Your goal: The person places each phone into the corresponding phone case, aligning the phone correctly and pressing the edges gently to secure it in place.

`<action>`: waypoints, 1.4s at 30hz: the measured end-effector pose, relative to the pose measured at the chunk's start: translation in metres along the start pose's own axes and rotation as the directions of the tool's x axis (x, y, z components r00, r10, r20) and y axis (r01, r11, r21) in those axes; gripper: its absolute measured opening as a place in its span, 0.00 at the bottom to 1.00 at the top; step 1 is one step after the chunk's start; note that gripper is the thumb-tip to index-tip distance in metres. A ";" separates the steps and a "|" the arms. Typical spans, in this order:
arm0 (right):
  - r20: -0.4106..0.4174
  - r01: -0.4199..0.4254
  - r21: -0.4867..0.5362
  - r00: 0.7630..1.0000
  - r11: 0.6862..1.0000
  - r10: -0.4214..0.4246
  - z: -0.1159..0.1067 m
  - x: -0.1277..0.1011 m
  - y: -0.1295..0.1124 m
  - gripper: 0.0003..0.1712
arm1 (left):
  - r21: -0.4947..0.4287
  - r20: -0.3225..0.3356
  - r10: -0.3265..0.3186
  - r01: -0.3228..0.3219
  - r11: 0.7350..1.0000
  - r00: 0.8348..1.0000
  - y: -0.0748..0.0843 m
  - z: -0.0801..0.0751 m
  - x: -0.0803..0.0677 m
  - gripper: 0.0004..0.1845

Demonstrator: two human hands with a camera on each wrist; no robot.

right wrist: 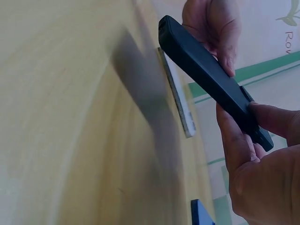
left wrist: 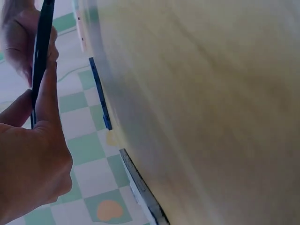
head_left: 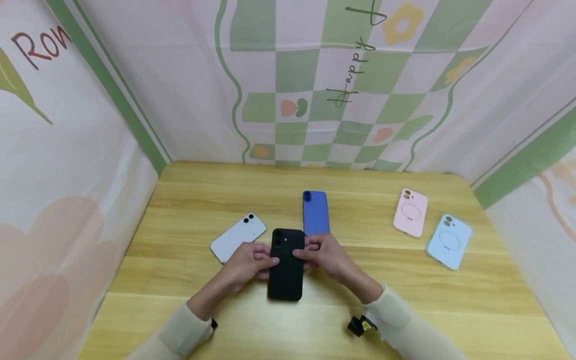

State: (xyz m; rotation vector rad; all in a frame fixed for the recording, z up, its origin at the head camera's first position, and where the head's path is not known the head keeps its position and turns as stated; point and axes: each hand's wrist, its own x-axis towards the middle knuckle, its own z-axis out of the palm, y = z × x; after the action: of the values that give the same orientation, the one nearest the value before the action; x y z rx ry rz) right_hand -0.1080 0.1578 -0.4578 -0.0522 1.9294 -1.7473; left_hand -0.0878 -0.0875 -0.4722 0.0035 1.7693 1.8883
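Both hands hold a black phone [head_left: 286,272] by its long sides, back and camera lenses facing up. Its edge shows thin in the left wrist view, and in the right wrist view the phone [right wrist: 201,70] is raised above the table with a shadow beneath. My left hand [head_left: 245,262] pinches the left side, thumb on the back and fingers underneath. On the other side my right hand [head_left: 327,255] pinches it the same way, nearer the camera end. A white phone [head_left: 238,237] lies just beyond the left hand, and a blue phone [head_left: 317,212] lies just beyond the right hand.
To the right on the wooden table [head_left: 180,320] lie a pink phone case [head_left: 411,220] and a light blue phone case [head_left: 449,250], each with a ring on its back. Patterned cloth [head_left: 297,65] hangs behind the table and along both sides.
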 end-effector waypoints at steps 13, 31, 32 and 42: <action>-0.004 -0.038 0.000 0.999 0.999 0.038 0.009 0.002 0.011 0.07 | 0.137 0.028 -0.065 0.060 0.989 0.998 0.005 -0.003 -0.005 0.07; -0.006 0.061 -0.366 0.998 0.928 -0.068 0.016 0.006 0.017 0.11 | 0.492 0.051 -0.024 -0.004 0.870 0.998 0.003 -0.007 -0.002 0.07; -0.011 0.069 -0.410 0.997 0.910 -0.081 0.016 0.006 0.017 0.11 | 0.516 0.053 -0.024 -0.007 0.857 0.998 0.004 -0.007 -0.002 0.08; -0.046 0.115 -0.585 0.984 0.803 -0.175 0.020 0.006 0.021 0.22 | 0.621 0.092 -0.043 -0.023 0.784 0.995 0.002 -0.008 0.001 0.13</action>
State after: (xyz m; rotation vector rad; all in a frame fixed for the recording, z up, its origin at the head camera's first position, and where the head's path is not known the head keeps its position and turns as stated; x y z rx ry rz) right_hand -0.0983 0.1412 -0.4800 -0.3496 2.5285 -1.1900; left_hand -0.0922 -0.0945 -0.4718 0.3279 2.2282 1.1825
